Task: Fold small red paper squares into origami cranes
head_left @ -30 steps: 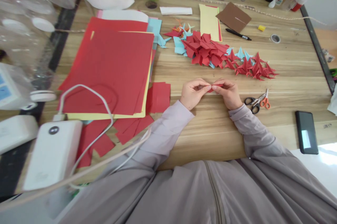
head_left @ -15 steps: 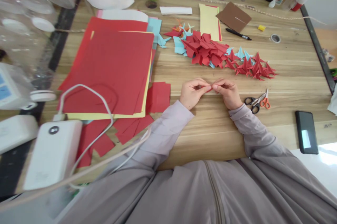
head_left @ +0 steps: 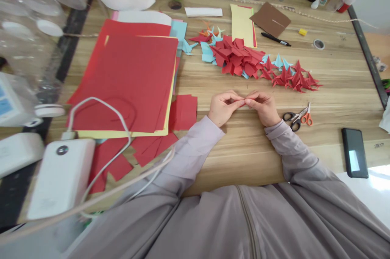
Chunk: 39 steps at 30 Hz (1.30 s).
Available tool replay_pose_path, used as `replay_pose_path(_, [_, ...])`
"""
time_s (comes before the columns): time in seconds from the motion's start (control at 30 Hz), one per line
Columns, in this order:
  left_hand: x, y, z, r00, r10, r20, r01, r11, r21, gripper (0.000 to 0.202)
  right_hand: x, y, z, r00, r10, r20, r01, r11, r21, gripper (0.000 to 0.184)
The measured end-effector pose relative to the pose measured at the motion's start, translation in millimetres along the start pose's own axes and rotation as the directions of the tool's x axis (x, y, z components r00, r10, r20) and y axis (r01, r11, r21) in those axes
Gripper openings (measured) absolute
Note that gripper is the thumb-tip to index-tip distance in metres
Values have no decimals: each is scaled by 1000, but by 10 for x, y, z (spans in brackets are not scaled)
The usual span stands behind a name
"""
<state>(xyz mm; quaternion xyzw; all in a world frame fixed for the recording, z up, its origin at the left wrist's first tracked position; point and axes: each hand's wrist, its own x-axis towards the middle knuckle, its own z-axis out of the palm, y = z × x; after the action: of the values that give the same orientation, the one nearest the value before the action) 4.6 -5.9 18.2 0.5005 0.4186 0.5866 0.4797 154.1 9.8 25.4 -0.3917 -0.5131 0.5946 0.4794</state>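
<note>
My left hand (head_left: 224, 106) and my right hand (head_left: 262, 106) meet above the wooden table, fingertips touching. Both pinch a small piece of red paper (head_left: 243, 105), mostly hidden behind the fingers; only a thin red edge shows. Just beyond my hands lies a pile of folded red paper pieces (head_left: 236, 58). To its right sit red folded paper cranes (head_left: 297, 78) among light blue ones (head_left: 278, 61). Left of my left hand are cut red paper squares (head_left: 184, 112).
A stack of red sheets (head_left: 134, 84) lies to the left, near a white power bank (head_left: 62, 178) with a cable. Black and orange scissors (head_left: 298, 117) rest right of my right hand, with a phone (head_left: 355, 152) farther right. A black pen (head_left: 276, 39) lies behind the cranes.
My hands stay in nearly the same place, still pinching the red paper; the fingertips of my right hand have shifted very slightly.
</note>
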Motion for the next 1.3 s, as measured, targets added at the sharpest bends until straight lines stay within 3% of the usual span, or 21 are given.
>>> replay_pose_path(0.37, [-18,25,1,999,-42,28,42,999,11,15,-1,-11,-21,991,-101,87,104,994,-38,19])
replay_pose_path(0.53, [-13,31,15,998,-57,-29,56,998,-6,13,-8,-10,11,1000,-15,-6,14,999,-50,29])
replay_pose_path(0.7, [1,25,15,982,-119,-150,118,993,-15,15,10,36,-5,996,40,-80,-36,998,48,31])
replay_pose_path(0.97, [-3,15,8,979,-157,-134,150,987,-55,19,16,47,-9,995,43,-95,-40,999,34,38])
replay_pose_path(1.3, [48,-86,5,962,-177,-210,144,976,-165,32,28,87,-13,979,19,-201,-15,1000,26,33])
